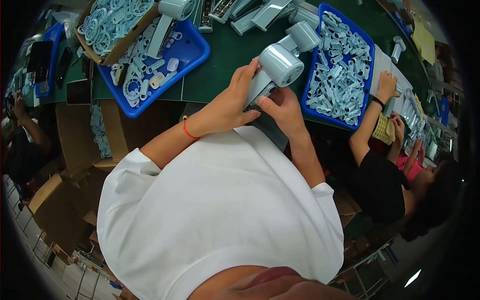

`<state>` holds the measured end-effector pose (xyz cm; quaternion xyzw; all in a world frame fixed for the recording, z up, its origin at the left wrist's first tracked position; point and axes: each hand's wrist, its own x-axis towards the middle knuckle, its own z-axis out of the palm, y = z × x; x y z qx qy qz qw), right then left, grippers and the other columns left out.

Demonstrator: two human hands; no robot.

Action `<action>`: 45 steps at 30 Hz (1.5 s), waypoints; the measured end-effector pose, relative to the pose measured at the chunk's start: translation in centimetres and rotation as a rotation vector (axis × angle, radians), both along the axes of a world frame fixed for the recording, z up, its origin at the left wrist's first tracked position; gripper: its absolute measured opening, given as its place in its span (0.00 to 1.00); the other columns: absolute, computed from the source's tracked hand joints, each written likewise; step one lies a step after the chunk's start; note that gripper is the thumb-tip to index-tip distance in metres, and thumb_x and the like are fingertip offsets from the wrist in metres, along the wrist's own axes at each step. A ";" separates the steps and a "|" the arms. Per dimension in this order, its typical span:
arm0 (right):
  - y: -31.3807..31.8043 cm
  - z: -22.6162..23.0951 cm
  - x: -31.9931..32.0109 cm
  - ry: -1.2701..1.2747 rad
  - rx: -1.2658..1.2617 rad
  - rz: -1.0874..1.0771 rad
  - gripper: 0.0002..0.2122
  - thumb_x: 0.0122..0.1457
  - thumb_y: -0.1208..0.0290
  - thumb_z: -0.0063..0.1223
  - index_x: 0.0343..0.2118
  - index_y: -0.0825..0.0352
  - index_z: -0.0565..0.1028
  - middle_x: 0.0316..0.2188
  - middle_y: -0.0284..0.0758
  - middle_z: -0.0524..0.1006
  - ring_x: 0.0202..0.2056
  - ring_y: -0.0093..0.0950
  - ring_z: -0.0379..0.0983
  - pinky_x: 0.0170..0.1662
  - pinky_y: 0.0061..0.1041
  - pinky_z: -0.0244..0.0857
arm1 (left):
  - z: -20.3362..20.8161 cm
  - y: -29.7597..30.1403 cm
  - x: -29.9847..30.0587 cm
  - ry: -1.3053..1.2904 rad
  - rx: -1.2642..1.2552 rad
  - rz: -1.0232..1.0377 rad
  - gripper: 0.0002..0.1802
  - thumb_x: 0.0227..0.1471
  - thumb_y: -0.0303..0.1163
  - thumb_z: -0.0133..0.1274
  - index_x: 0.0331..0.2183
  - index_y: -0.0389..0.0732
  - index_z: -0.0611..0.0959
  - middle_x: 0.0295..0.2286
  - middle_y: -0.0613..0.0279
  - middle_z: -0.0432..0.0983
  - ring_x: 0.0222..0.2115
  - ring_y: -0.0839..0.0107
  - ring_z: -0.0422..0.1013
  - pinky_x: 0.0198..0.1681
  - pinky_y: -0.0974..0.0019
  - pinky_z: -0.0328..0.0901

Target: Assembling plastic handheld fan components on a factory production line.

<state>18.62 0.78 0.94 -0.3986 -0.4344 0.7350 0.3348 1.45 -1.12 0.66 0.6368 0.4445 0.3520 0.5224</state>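
Just in front of my chest I hold a glossy pale blue appliance body [281,65] with a drum-shaped head and a narrower handle. My left hand [231,106], with a red cord bracelet at its wrist, wraps round the handle from the left. My right hand [287,112] is closed on the lower part of the handle, thumb against its side. The drum-shaped head points away from me to the upper right. A similar pale blue body [303,36] lies on the green table right behind it. Fingers and palms hide much of the handle.
A blue tray [369,75] of small pale blue parts lies at right. Another blue tray [197,52] with mixed parts and a cardboard box [119,54] of rings stands at left. More appliance bodies [270,14] lie at the back. A co-worker's hand [387,86] works at far right.
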 end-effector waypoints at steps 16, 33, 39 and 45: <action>-1.4 -1.8 -0.8 -0.203 0.108 -0.025 0.25 0.46 0.77 0.50 0.50 0.75 0.61 0.40 0.42 0.71 0.43 0.29 0.70 0.47 0.27 0.64 | -0.4 -1.2 -0.3 0.187 0.111 -0.031 0.49 0.38 0.22 0.54 0.57 0.30 0.44 0.49 0.40 0.53 0.42 0.43 0.65 0.43 0.56 0.65; -1.6 -2.3 -2.5 -0.062 0.150 -0.237 0.31 0.46 0.60 0.65 0.49 0.68 0.63 0.40 0.34 0.69 0.43 0.25 0.66 0.47 0.26 0.62 | -1.1 -0.9 0.8 -0.042 0.118 -0.001 0.46 0.36 0.27 0.51 0.57 0.35 0.50 0.54 0.46 0.44 0.57 0.52 0.44 0.56 0.56 0.51; -1.3 -3.7 -2.8 -0.238 0.896 -0.320 0.11 0.51 0.73 0.58 0.35 0.66 0.69 0.30 0.34 0.71 0.33 0.23 0.69 0.38 0.21 0.64 | -4.7 -2.5 -2.4 -0.121 0.011 0.222 0.18 0.43 0.18 0.45 0.41 0.34 0.74 0.36 0.57 0.69 0.36 0.70 0.68 0.41 0.68 0.64; -1.2 -1.2 -4.7 0.125 0.684 -0.532 0.06 0.51 0.73 0.58 0.27 0.65 0.72 0.23 0.31 0.71 0.24 0.24 0.66 0.29 0.21 0.61 | -5.1 -3.2 -2.1 0.074 0.213 0.199 0.12 0.40 0.14 0.47 0.31 0.35 0.78 0.23 0.58 0.74 0.25 0.71 0.71 0.29 0.71 0.65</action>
